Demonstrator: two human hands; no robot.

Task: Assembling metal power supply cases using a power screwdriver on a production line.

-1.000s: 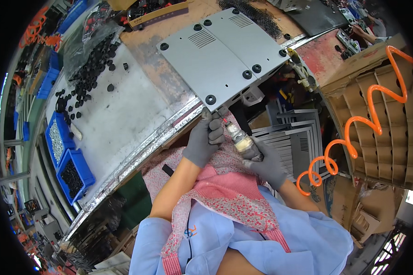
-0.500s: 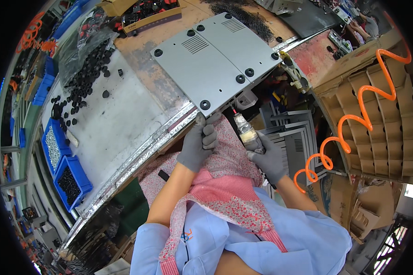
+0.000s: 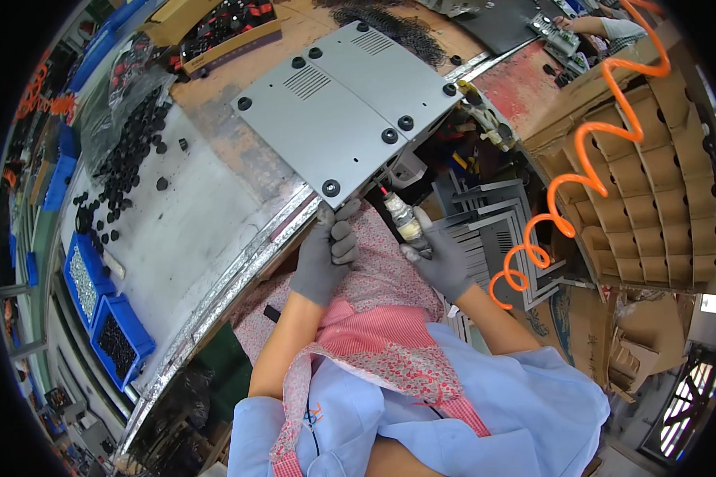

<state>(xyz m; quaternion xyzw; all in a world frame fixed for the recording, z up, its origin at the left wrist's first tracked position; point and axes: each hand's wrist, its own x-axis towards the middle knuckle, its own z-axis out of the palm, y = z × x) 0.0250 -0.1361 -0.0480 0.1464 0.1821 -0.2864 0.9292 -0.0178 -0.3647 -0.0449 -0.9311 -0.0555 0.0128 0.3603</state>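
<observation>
A grey metal case (image 3: 338, 103) lies on the bench with several black round feet (image 3: 331, 188) on its upper face. My left hand (image 3: 326, 256), in a grey glove, is closed with its fingers curled, right at the case's near corner. Whether something small is between its fingers is hidden. My gloved right hand (image 3: 444, 261) is wrapped round a worn power screwdriver (image 3: 403, 216) with a whitish, yellowish body. The driver's reddish tip points up toward the case's near right side, beside a pale fitting (image 3: 408, 169).
Loose black feet (image 3: 123, 171) lie on the bench at left, near two blue bins (image 3: 123, 338) of small parts. An orange coiled hose (image 3: 565, 226) hangs at right before a divided carton (image 3: 644, 183). Grey metal frames (image 3: 493, 215) stand below. At far right, another person's hand (image 3: 569, 24) touches a board.
The whole view has shifted, so bench and case appear farther left. My right hand with the screwdriver has moved up slightly toward the case. My left hand stays closed at the corner.
</observation>
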